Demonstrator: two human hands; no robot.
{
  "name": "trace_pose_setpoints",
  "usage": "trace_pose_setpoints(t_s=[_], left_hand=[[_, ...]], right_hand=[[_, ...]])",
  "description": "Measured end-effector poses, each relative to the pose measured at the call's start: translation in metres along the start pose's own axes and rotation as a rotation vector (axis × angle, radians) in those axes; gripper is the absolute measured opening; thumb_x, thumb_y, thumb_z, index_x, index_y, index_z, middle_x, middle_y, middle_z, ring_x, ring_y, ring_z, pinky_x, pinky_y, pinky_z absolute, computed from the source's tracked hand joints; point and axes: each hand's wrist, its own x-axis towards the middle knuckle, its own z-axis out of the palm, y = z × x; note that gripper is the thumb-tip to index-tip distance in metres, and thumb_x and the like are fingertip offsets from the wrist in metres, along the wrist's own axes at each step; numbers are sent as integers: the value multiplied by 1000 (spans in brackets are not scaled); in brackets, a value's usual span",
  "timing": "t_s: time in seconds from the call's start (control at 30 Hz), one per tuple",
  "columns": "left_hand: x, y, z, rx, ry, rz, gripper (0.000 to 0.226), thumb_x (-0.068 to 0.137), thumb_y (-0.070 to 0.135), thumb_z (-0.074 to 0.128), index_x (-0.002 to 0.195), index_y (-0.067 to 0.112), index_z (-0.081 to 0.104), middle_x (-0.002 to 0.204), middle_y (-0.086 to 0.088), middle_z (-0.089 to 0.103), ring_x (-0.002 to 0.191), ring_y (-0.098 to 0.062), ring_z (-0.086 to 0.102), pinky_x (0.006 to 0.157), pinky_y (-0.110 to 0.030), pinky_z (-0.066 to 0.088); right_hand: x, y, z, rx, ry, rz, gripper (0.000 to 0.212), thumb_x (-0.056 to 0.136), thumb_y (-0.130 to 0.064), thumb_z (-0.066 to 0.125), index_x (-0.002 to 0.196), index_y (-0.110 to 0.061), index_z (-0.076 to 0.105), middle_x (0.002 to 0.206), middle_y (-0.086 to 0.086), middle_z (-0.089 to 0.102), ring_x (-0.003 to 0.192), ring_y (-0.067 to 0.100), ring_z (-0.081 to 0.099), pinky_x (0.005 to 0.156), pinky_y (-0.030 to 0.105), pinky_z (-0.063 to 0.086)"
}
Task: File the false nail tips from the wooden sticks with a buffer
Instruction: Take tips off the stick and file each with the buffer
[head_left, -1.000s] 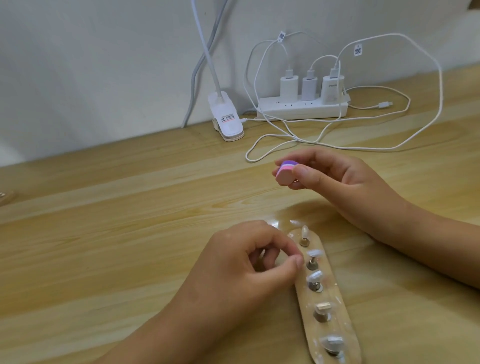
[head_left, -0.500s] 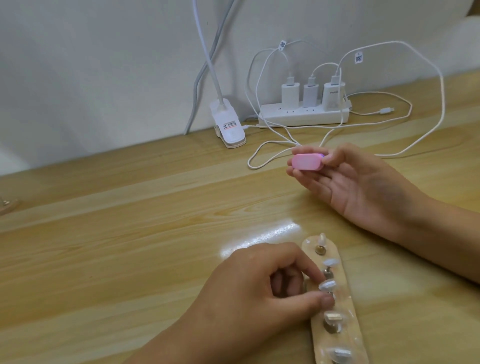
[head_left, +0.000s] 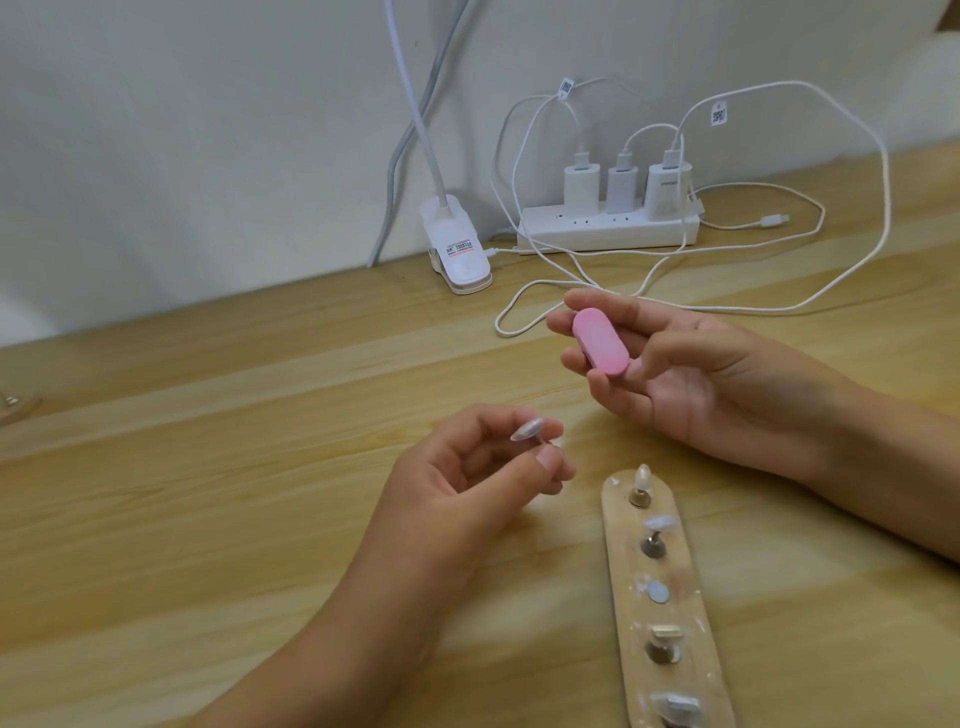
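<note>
The table (head_left: 208, 519) bears a wooden stick (head_left: 685, 623) at lower right, four tips (head_left: 658, 522) mounted along it, one mount bare. Beyond it the right hand (head_left: 701, 384) curls its fingers (head_left: 587, 301) round a pink buffer (head_left: 600, 347). Left of the stick, the left hand (head_left: 467, 488) pinches a raised nail tip (head_left: 527, 430).

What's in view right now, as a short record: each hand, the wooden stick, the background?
Left hand: pinches a false nail tip, clear of the wooden stick
Right hand: holds the pink buffer, not touching the tip
Wooden stick: four mounted tips, third spot bare
Background: power strip, clip lamp
</note>
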Motion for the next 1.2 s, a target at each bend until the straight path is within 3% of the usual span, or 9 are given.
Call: trace_pose_setpoints(t_s=[0.23, 0.47, 0.57, 0.63, 0.73, 0.83, 0.93, 1.07, 1.2], left_hand=[[2, -2, -1, 96, -24, 13, 16, 82, 29, 63, 88, 29, 77, 92, 14, 73, 77, 2, 62, 73, -12, 49], [3, -3, 1, 51, -23, 19, 20, 79, 27, 69, 92, 13, 76, 80, 10, 72, 70, 1, 61, 65, -10, 47], [4, -3, 2, 48, -21, 21, 22, 74, 26, 67, 88, 12, 77, 75, 7, 70, 66, 0, 59, 64, -11, 47], [4, -3, 3, 57, -26, 17, 19, 74, 26, 68, 86, 15, 77, 75, 5, 71, 64, -1, 58, 64, -12, 48], [3, -3, 3, 64, -32, 5, 17, 73, 26, 68, 84, 15, 76, 82, 4, 73, 64, -1, 58, 66, -14, 49], [2, -3, 2, 92, -56, 0, 7, 80, 22, 72, 84, 18, 76, 84, 5, 74, 65, -2, 59, 67, -15, 50], [2, -3, 2, 138, -71, 10, 7, 83, 21, 70, 85, 23, 76, 77, 7, 72, 65, -2, 59, 67, -15, 49], [2, -2, 3, 171, -58, 25, 10, 81, 31, 72, 89, 26, 76, 75, 4, 70, 67, -4, 60, 69, -17, 50], [2, -2, 4, 154, -34, 23, 18, 76, 32, 65, 86, 22, 74, 72, 5, 69, 66, -4, 60, 67, -15, 50]], right_hand=[[0, 4, 1, -43, 69, -9, 60, 71, 17, 52, 119, -17, 62, 117, 22, 69, 107, 32, 69, 74, 25, 59], [-3, 14, 3, -416, 114, -149, 54, 87, 22, 45, 115, -23, 55, 101, 13, 72, 81, 18, 69, 66, 21, 56], [-2, 13, 7, -336, 91, -170, 46, 75, 9, 52, 110, -21, 55, 98, 14, 71, 84, 22, 69, 73, 24, 57], [-2, 13, 10, -305, 109, -196, 30, 78, -5, 63, 101, -22, 55, 96, 16, 70, 83, 24, 70, 75, 26, 57], [-9, 19, 16, -522, 70, -310, 13, 87, -34, 59, 97, -26, 59, 101, 12, 70, 95, 25, 70, 82, 28, 56], [-20, 26, 26, -732, -57, -457, 28, 95, -22, 52, 123, -22, 54, 115, 10, 69, 115, 24, 64, 94, 26, 51], [-27, 27, 26, -877, -152, -407, 55, 93, -9, 55, 143, -21, 38, 132, 0, 63, 130, 17, 54, 102, 25, 45], [-26, 21, 22, -1060, -154, -359, 40, 89, -7, 54, 126, -20, 61, 138, -11, 58, 134, 9, 49, 111, 34, 39], [-23, 21, 22, -1105, -152, -350, 37, 92, -16, 58, 127, -27, 63, 136, -14, 59, 133, 7, 48, 110, 26, 37]])
